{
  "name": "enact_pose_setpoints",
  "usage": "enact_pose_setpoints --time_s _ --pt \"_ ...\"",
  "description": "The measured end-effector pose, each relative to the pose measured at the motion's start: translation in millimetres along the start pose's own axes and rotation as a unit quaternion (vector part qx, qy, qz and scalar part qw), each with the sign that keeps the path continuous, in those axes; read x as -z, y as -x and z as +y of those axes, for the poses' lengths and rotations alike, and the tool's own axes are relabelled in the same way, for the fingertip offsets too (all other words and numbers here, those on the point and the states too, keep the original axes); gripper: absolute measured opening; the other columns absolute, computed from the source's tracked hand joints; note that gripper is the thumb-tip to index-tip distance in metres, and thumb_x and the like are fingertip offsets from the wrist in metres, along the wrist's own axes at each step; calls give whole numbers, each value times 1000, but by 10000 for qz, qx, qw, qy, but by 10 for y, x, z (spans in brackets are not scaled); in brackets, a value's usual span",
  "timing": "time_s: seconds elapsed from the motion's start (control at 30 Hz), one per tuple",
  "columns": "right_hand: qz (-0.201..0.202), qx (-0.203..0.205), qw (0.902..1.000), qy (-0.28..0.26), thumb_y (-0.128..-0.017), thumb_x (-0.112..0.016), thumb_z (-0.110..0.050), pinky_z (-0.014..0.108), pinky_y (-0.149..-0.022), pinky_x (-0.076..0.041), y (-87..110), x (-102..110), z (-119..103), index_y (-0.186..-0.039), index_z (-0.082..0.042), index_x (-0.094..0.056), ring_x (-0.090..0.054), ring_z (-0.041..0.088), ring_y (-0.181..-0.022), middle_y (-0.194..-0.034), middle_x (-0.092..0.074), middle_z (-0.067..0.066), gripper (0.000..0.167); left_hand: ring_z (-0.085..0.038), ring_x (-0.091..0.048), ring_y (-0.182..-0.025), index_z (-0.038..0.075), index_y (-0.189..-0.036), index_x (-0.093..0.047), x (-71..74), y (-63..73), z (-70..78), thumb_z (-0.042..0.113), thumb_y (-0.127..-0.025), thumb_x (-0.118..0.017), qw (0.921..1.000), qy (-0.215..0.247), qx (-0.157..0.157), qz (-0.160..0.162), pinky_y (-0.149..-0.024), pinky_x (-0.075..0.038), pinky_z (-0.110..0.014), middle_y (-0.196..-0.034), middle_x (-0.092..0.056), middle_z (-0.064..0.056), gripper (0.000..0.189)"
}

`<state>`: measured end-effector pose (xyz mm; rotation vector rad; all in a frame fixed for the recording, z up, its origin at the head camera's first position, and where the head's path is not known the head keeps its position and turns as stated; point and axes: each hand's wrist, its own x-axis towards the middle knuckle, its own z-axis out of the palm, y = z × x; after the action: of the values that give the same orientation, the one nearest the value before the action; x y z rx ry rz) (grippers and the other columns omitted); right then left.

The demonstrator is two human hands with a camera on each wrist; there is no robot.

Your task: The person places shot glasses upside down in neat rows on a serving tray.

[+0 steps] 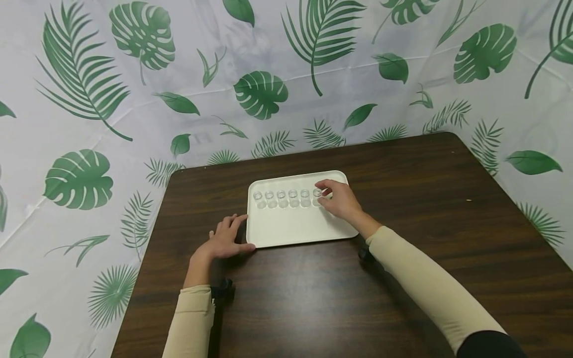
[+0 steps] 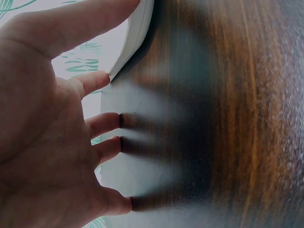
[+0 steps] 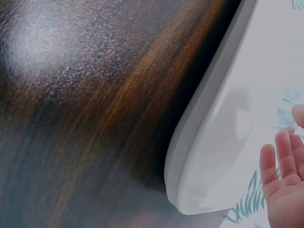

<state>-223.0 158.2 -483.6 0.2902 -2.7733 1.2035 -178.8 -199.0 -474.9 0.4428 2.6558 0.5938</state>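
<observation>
On a white rectangular tray (image 1: 295,226), several small clear round containers (image 1: 281,194) stand in a row along the far half. My right hand (image 1: 341,200) reaches over the tray's right side and pinches the rightmost clear container (image 1: 317,193) between thumb and fingers. In the right wrist view, the right hand (image 3: 285,175) shows only partly at the right edge, and what it holds is mostly out of frame. My left hand (image 1: 226,239) lies spread at the tray's near left corner. Its thumb and index finger touch the tray's edge, while the other fingertips rest on the table, as the left wrist view shows.
The tray lies on a dark wood-grain table (image 1: 286,298). Behind and to the sides hangs a white cloth (image 1: 201,124) with green leaf prints. Dark wrist devices (image 1: 222,288) sit under both forearms.
</observation>
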Motion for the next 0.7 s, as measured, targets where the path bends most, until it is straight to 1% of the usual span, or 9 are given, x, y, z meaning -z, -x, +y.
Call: enact_pose_setpoints --time_s 0.17,0.33,0.43,0.53,0.7 --pt "-103 -19 9999 62 -85 -70 -9 41 -85 -48 9 24 -4 -123 -7 -66 -64 24 -100 -116 -68 9 39 -47 -19 -140 18 -156 -25 -16 -3 -13 54 -84 -72 10000 -3 6 12 -100 -13 -75 -157 -17 -23 93" --pt "-121 36 9999 -5 -86 -71 -13 43 -85 -48 67 111 40 -125 -7 -65 -62 26 -104 -120 -65 9 40 -47 -19 -140 18 -156 -26 -25 -3 3 53 -83 -72 10000 26 -11 23 -100 -13 -76 -157 -17 -23 93" --pt "-105 48 9999 -113 -87 -71 -14 43 -84 -49 121 208 85 -127 -7 -64 -60 27 -105 -123 -64 8 41 -47 -18 -140 18 -156 -26 -16 -4 17 53 -84 -72 10000 37 -20 3 -100 -14 -75 -157 -17 -23 92" --pt "-17 55 9999 -110 -88 -71 -14 44 -83 -49 177 335 161 -128 -7 -64 -59 28 -107 -124 -62 8 41 -46 -18 -140 19 -156 -25 -14 -17 13 55 -83 -71 10000 21 -34 -18 -100 -14 -75 -157 -16 -22 93" --pt "250 155 9995 -100 -89 -71 -13 47 -81 -49 282 576 342 -129 -4 -62 -57 32 -106 -123 -61 15 43 -46 -17 -141 19 -156 -25 0 -31 5 57 -83 -71 9999 -20 -51 -85 -100 -15 -75 -158 -16 -22 95"
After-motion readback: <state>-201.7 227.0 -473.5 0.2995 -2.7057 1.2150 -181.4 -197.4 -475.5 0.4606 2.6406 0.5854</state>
